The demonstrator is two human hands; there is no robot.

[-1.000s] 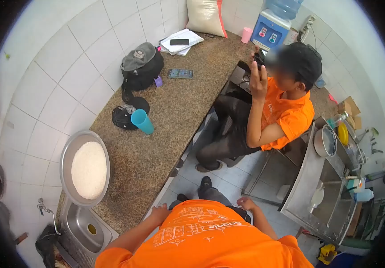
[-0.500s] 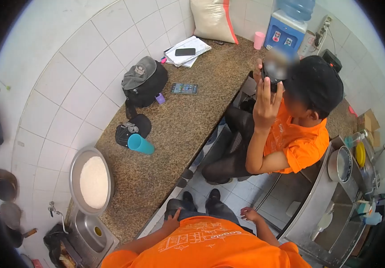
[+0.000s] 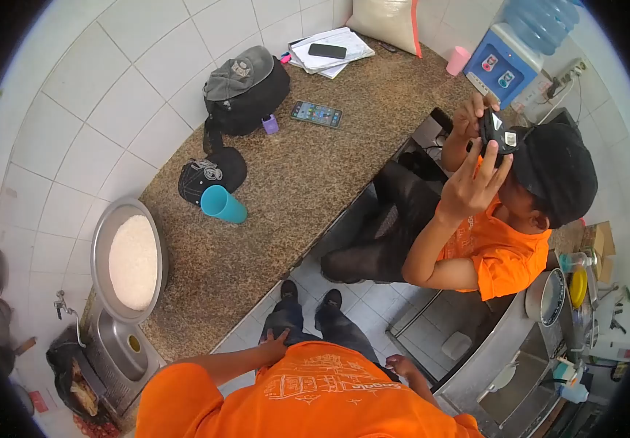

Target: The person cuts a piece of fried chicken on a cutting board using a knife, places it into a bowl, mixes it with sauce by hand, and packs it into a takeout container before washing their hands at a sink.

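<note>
My left hand (image 3: 274,346) rests against my dark trousers at thigh height, its fingers apart and nothing held. Lower right of it, my right hand (image 3: 401,366) hangs beside my other leg; its fingers look curled, and whether anything is in them cannot be made out. The granite counter (image 3: 278,190) runs in front of me. On it are a teal cup (image 3: 223,204), a black cap (image 3: 212,175), a steel basin (image 3: 160,255) of white grains, a phone (image 3: 316,114) with a lit screen, and a black bag (image 3: 256,102) under a grey cap (image 3: 239,73).
A seated person in an orange shirt (image 3: 508,255) raises a dark device (image 3: 496,135) in both hands. Papers (image 3: 359,47), a pink cup (image 3: 458,60), a sack (image 3: 388,22) and a water dispenser (image 3: 501,66) stand farther back. Sinks lie at lower left (image 3: 126,343) and right (image 3: 519,387).
The view has shifted, so the basin and teal cup sit higher and more to the left. My hands stay by my legs. The seated person still holds the device up near the cap.
</note>
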